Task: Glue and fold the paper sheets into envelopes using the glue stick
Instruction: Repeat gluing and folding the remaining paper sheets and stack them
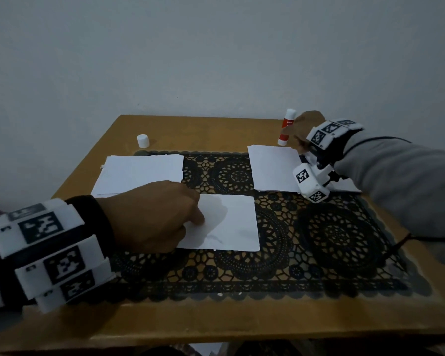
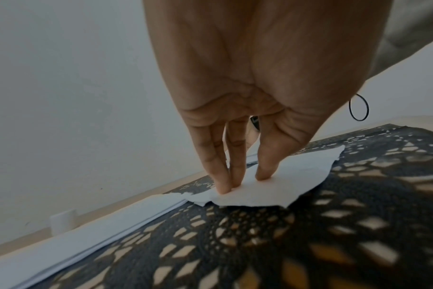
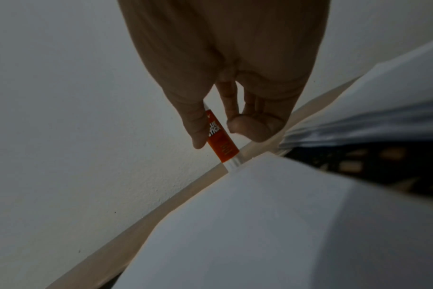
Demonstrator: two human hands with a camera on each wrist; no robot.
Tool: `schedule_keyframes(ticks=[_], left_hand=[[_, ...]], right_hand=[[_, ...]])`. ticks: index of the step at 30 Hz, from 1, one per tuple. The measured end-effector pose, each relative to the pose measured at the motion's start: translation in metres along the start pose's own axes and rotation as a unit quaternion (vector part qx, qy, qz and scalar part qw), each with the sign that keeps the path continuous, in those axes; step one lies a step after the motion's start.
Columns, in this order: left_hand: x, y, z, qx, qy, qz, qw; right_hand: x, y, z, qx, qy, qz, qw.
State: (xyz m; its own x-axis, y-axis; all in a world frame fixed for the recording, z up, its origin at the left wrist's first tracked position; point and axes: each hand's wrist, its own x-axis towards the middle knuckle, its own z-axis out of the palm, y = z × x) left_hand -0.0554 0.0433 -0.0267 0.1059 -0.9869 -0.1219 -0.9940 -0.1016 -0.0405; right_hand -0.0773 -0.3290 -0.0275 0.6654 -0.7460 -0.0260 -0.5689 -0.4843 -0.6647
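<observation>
Orange-and-white glue stick [image 1: 287, 127] is at the far right corner of the desk [image 1: 216, 319], base on the wood, leaning a bit. My right hand [image 1: 307, 129] has it between thumb and fingertips, from what the right wrist view shows. Its cap [image 1: 143, 140] sits well apart near the far left edge, so the glue is probably exposed and could dry out or smear the paper stack [image 1: 274, 168] just beside it if I drag it low. My left hand [image 1: 149, 217] has straight fingers [image 2: 221, 176] pressed close together, pinning the middle sheet [image 1: 229, 222] on the lace mat [image 1: 332, 240]. If that pressure slips, the sheet skates on the lace and the fold goes crooked.
</observation>
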Motion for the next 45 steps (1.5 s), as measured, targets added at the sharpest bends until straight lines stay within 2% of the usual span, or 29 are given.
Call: schedule_keyframes(ticks=[4,8,10,12,17,22,25,28,32,38,45], left_hand=[[0.000,-0.001,0.002,0.017,-0.013,-0.003,1.000],[-0.001,0.008,0.005,0.058,-0.030,-0.007,0.998],[-0.003,0.020,0.009,0.089,-0.029,-0.014,0.995],[-0.006,0.031,0.014,0.105,-0.031,-0.036,0.993],[-0.012,0.045,0.018,0.091,-0.053,-0.074,0.992],[-0.015,0.050,0.015,0.070,-0.055,-0.096,0.991],[-0.015,0.050,0.012,0.058,-0.053,-0.105,0.991],[-0.015,0.049,0.011,0.040,-0.056,-0.118,0.991],[-0.016,0.045,0.010,0.031,-0.042,-0.112,0.992],[-0.015,0.039,0.013,0.023,-0.018,-0.109,0.994],[-0.016,0.042,0.012,0.004,-0.034,-0.109,0.993]], right_hand=[[0.001,0.001,0.007,0.012,-0.019,-0.001,1.000],[-0.012,-0.012,0.010,0.047,0.042,-0.004,0.998],[-0.028,-0.024,0.010,0.082,0.054,-0.031,0.995],[-0.052,-0.037,0.010,0.097,0.030,-0.075,0.992],[-0.111,-0.064,0.021,0.109,-0.105,-0.161,0.975],[-0.163,-0.085,0.041,0.002,-0.176,-0.246,0.953],[-0.182,-0.093,0.059,-0.049,-0.160,-0.302,0.939],[-0.189,-0.101,0.078,-0.066,-0.133,-0.306,0.940],[-0.189,-0.110,0.091,-0.078,-0.144,-0.291,0.943],[-0.186,-0.120,0.104,-0.159,-0.121,-0.345,0.917],[-0.187,-0.129,0.108,-0.211,-0.120,-0.384,0.891]])
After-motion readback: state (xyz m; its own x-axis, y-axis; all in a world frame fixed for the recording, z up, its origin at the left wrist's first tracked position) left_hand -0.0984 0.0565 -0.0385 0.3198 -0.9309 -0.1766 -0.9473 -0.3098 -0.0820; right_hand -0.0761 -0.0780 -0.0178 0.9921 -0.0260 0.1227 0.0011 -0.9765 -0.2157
